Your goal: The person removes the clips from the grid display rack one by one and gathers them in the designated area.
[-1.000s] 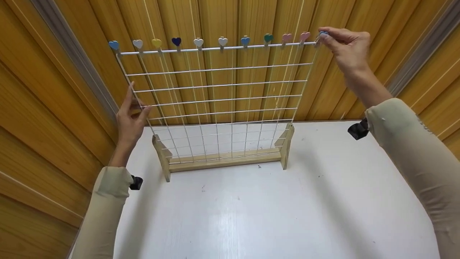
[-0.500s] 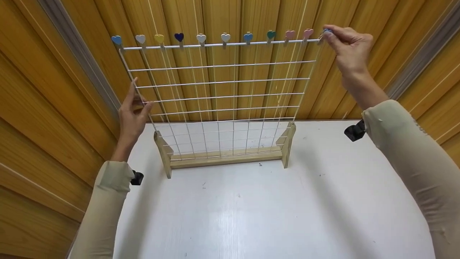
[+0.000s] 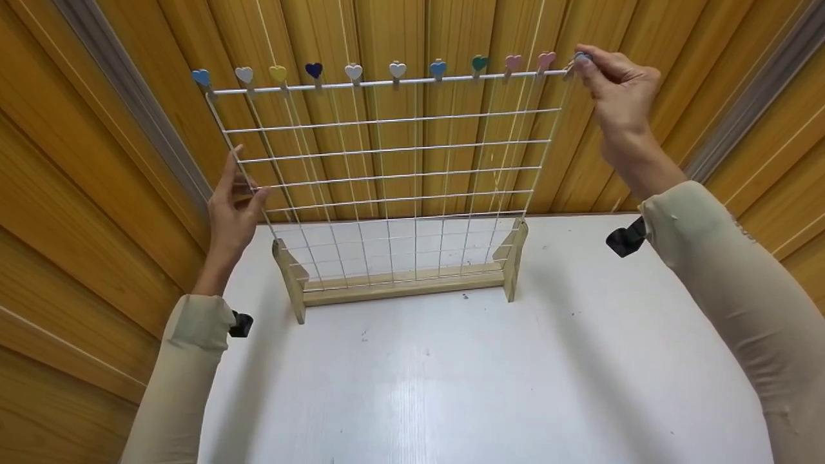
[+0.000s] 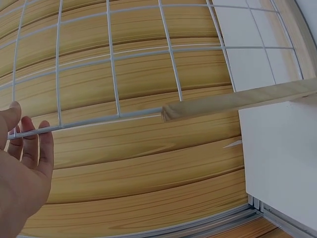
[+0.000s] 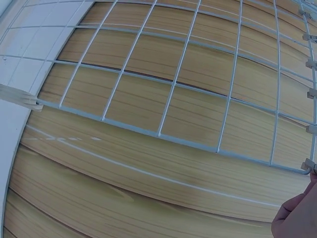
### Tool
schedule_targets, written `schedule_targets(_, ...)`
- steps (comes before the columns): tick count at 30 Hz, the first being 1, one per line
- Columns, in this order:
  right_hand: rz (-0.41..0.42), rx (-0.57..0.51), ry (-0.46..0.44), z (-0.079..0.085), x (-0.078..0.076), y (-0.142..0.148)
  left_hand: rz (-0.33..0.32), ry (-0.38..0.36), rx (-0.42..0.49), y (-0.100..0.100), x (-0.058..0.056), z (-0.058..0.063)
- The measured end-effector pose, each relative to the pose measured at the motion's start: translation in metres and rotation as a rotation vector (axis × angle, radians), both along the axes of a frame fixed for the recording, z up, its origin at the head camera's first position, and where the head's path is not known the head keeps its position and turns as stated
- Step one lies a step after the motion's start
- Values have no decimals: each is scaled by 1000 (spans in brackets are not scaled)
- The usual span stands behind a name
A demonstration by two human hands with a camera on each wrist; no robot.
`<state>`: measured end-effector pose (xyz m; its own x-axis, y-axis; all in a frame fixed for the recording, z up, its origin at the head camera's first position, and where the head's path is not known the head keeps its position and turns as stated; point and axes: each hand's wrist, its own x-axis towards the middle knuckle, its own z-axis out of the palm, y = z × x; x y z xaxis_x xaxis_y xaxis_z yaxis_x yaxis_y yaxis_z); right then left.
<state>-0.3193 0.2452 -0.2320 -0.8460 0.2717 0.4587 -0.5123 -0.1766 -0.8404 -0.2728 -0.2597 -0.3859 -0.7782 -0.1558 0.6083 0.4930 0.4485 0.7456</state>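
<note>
A white wire grid panel stands upright in a pale wooden stand. Heart-topped clothespins line its top rod, among them a yellow one, a dark blue one and a green one. At the rod's right end, my right hand pinches a light blue heart clothespin between thumb and index finger. My left hand holds the panel's left side wire, with the thumb in front and fingers behind, as the left wrist view shows too. In the right wrist view, my right hand is mostly cut off.
The stand rests at the back of a white table. Behind and at both sides rise wood-patterned walls, with grey metal strips in the corners. Black wrist cameras are on both sleeves.
The head view has shifted slightly. My right wrist has moved a little inward, while its fingers stay on the light blue clothespin at the corner. The left hand keeps its hold.
</note>
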Motion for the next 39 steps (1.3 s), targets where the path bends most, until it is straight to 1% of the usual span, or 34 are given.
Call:
schedule_targets(5,24,-13,21,-2,-1,4,-7,29,-15,-1,-3,0)
schedule_targets(11,37,-28,49,-5,-6,5,3,27,-5,-1,-2,-1)
schedule_targets(18,46,-93,-8,-6,-7,7,1,27,-5,-1,-2,-2)
schedule_targets(23,74,-123,-5,-3,-6,4,11,14,-7,-1,-1,-1)
schedule_targets(26,84,-111,3,-3,-3,3,9,11,-9,0,-2,0)
schedule_targets(30,51,-52,0,-7,0,2,1,6,-9,0,-2,0)
schedule_targets(34,29,5,13,-14,4,-1,4,8,-8,0,-3,-1)
schedule_targets(39,53,77,57,-27,13,-8,15,37,-27,-1,-2,-3)
